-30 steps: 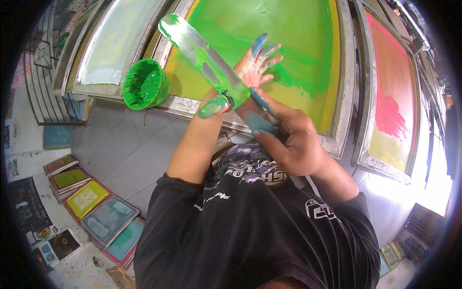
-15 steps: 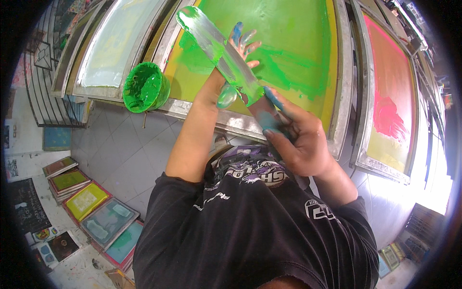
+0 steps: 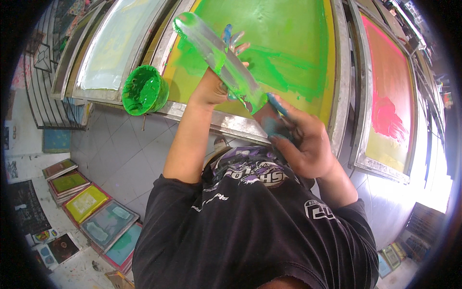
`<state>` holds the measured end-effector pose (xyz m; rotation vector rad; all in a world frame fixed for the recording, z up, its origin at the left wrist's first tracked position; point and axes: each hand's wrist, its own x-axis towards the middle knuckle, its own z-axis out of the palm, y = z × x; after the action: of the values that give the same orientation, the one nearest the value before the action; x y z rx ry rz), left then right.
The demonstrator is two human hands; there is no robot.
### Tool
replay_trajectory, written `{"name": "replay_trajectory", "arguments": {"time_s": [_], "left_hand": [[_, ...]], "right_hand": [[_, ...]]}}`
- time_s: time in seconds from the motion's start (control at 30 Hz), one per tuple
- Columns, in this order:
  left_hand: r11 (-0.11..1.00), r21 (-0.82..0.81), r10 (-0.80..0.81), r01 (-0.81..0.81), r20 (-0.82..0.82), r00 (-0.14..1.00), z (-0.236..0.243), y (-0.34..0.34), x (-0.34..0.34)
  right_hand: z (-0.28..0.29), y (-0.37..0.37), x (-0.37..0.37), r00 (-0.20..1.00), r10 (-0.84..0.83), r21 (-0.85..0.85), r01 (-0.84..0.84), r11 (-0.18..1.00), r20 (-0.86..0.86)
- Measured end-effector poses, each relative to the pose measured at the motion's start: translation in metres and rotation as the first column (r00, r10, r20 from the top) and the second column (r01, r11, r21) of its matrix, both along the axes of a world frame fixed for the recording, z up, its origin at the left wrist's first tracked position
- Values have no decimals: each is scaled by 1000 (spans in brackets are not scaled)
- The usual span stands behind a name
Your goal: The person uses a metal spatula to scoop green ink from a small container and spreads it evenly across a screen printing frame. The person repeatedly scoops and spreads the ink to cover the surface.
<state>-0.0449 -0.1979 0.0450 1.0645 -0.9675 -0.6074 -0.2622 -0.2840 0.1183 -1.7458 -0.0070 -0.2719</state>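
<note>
A long ink spatula [image 3: 232, 67] smeared with green ink slants up to the left, its rounded tip coated green. My right hand [image 3: 308, 144] is closed round its brown handle, with blue stains on the fingers. Behind the blade is my left hand [image 3: 211, 89], partly hidden by it, its paint-stained fingers stretched out and apart. Whether the blade touches the left palm cannot be told. Below both hands lies a screen-printing frame [image 3: 231, 124] with green ink spread over its mesh [image 3: 288, 53]. A green-coated ink tub [image 3: 161, 96] sits at the frame's near left corner.
To the right stands another screen frame [image 3: 358, 156] with pink ink; to the left, one with pale ink [image 3: 103, 58]. Small coloured screens [image 3: 109, 222] are stacked on the tiled floor [image 3: 130, 144] at lower left. A wire rack [image 3: 43, 96] stands at far left.
My left hand has shifted slightly left, and its thumb has gone mostly behind the blade. The spatula and my right hand have moved a little downward.
</note>
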Motion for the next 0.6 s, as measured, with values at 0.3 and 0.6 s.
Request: {"name": "replay_trajectory", "arguments": {"time_s": [0.3, 0.6], "left_hand": [[971, -175, -203, 160, -263, 943, 26, -2, -31], [907, -343, -399, 245, -512, 761, 18, -8, -39]], "right_hand": [[-8, -11, 18, 988, -145, 128, 138, 982, 45], [-24, 5, 32, 979, -149, -235, 180, 955, 141]]}}
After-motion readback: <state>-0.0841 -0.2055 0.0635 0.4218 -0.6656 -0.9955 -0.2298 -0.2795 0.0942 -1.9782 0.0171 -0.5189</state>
